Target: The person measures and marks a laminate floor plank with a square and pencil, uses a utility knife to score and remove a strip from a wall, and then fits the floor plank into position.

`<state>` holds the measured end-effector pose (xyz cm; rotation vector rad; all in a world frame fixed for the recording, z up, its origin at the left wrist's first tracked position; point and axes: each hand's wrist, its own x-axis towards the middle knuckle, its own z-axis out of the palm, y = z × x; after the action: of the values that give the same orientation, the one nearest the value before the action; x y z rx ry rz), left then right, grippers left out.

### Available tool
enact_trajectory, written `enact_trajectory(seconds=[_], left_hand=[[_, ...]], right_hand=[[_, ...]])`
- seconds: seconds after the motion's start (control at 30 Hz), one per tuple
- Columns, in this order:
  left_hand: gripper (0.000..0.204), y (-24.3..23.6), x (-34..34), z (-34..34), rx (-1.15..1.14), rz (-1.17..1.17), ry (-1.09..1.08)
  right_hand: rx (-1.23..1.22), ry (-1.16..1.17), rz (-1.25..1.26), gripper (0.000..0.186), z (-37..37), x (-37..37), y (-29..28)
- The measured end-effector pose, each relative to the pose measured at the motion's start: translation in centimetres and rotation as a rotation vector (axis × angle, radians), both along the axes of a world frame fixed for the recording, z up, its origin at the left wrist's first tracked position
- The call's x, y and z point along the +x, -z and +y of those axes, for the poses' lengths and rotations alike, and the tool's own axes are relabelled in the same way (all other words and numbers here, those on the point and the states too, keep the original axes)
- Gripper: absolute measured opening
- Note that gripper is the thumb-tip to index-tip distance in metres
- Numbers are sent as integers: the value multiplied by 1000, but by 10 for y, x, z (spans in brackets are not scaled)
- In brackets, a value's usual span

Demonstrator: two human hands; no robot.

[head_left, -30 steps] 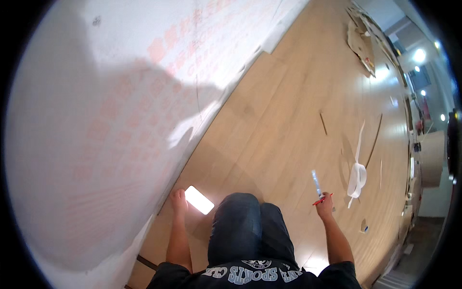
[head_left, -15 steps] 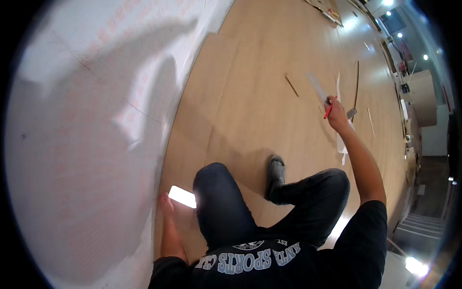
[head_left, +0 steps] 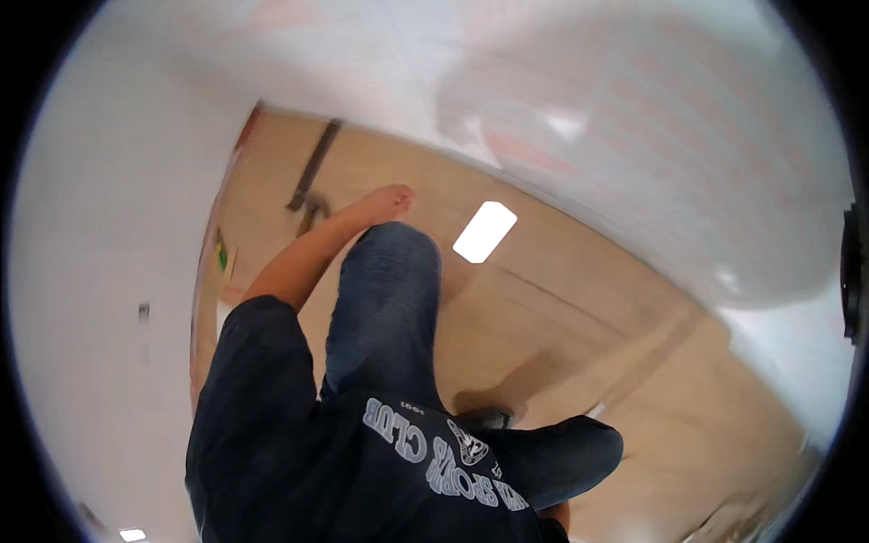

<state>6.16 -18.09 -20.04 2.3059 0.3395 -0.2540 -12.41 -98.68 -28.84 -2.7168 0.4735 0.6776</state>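
My left hand (head_left: 387,203) is held out just beyond my left knee, over the wood-look floor (head_left: 561,271). Its fingers are blurred, and I cannot tell whether they are curled round anything. A glowing white rectangular light (head_left: 485,233) shows on the floor to the right of that hand, apart from it. A hammer-like tool (head_left: 313,210) with a dark head lies left of the hand, beside my forearm. My right hand is out of sight; only a patch of skin shows at the lower edge, by my right thigh.
White sheeting with faint red print (head_left: 652,136) covers the wall ahead. A white wall (head_left: 118,235) rises on the left. Near the corner lies a dark strip (head_left: 319,163), and a green-handled tool (head_left: 221,252) rests along the left wall. Clutter (head_left: 729,520) lies at the lower right.
My view has swung left toward the corner. My left hand, beside the glowing light before, is now apart from it. My right hand, which held a red pencil-like stick, has left the view.
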Motion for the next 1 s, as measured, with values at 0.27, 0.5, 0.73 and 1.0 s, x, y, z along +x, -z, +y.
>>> enact_trajectory(seconds=[0.27,0.5,0.73,1.0], left_hand=[[39,4,-522,-182,263,432,-898],[54,112,-705,-531,-368,755,-1026],[47,97,-654,-561,-579,674,-1324],[33,132,-716,-334,-133,360,-1431]], right_hand=[[-84,-776,5,30,-9,169,14],[5,-1122,95,39,94,337,60],[179,-620,480,40,253,362,9],[358,-1187,19,11,398,320,-8]])
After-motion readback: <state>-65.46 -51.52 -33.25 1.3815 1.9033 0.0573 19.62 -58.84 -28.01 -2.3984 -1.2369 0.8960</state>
